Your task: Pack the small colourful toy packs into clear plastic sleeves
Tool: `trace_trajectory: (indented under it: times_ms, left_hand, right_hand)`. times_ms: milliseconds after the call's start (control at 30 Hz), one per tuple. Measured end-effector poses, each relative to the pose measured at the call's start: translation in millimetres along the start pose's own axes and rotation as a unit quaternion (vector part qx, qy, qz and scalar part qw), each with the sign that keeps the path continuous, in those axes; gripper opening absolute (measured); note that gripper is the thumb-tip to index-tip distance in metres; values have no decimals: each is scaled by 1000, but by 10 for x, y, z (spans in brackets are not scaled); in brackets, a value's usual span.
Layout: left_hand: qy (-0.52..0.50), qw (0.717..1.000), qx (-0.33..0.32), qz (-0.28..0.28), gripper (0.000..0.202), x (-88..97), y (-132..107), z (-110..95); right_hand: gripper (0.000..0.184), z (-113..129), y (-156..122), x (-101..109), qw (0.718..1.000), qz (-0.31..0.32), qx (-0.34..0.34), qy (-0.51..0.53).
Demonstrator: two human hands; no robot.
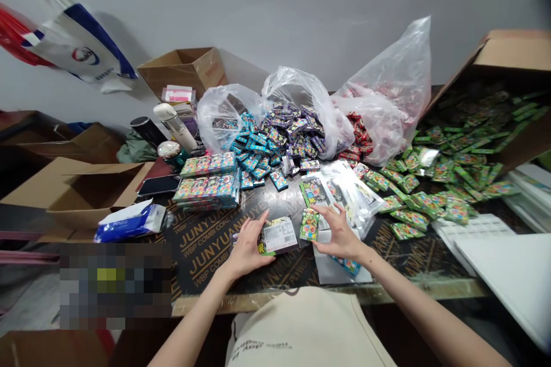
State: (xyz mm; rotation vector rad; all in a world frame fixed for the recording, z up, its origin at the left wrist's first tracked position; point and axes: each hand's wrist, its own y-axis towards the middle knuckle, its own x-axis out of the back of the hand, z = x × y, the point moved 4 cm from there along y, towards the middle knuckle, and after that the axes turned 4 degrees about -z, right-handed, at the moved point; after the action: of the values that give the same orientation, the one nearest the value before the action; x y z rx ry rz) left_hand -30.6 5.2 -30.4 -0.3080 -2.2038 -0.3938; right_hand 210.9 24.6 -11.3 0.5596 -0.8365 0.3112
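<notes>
My left hand [250,242] is closed around the left end of a dark printed packet [279,233] with a white label and barcode, lying low over the table. Between the thumb and index finger of my right hand [340,235] is a small green candy box [309,225] with a colourful print. Beneath that hand, a blue box [346,264] shows partly on a clear plastic sleeve [325,272]. Just beyond my right hand lie flat printed clear bags [344,186], one overlapping another.
Heaps of blue [256,152], purple [297,123], red [355,140] and green boxes [447,178] cover the back and right. Wrapped stacks [206,183] stand left, near a phone [159,185], bottles and a blue pack [129,222]. An open carton [512,57] leans at right.
</notes>
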Motion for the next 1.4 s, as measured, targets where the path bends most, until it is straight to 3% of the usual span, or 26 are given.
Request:
trace_trajectory:
  times_ms: [233,333,400,500,567,633,733,833,967,1100,1233,1333,1400]
  left_hand:
    - [-48,999,-12,13,98,6,-10,-117]
    - [-78,994,42,-64,93,16,35,-136]
    - [-114,975,110,-153,94,10,74,-120]
    - [-253,915,196,-243,88,-126,129,-118]
    - [-385,859,227,-251,67,-285,165,-154]
    - [-484,805,240,-244,48,-420,187,-215]
    - [-563,744,260,-248,43,-497,197,-304]
    - [-627,685,291,-229,46,-485,228,-378]
    - [-670,644,309,-204,38,-421,281,-438]
    - [-666,644,327,-186,29,-380,312,-414]
    - [-621,684,353,-152,24,-298,375,-312]
    - [-601,714,331,-141,24,-193,446,-261]
    - [-588,735,308,-140,17,-128,482,-262]
  right_hand:
    - [85,78,53,-89,981,128,43,143]
    - [85,33,116,-135,960,69,-34,270]
    - [88,30,174,-199,913,-20,-125,389]
    - [81,151,274,-388,808,-118,-243,523]
    - [70,246,350,-501,756,-169,-306,554]
    - [59,292,416,-562,720,-216,-353,557]
    - [45,282,474,-575,694,-241,-389,556]
    - [40,254,471,-521,689,-244,-389,561]
    - [46,260,437,-440,677,-220,-382,589]
    - [52,261,404,-378,661,-203,-387,610]
    - [44,238,367,-352,623,-192,-380,656]
    - [34,173,331,-379,592,-173,-407,674]
    - [32,117,311,-406,588,-149,-429,669]
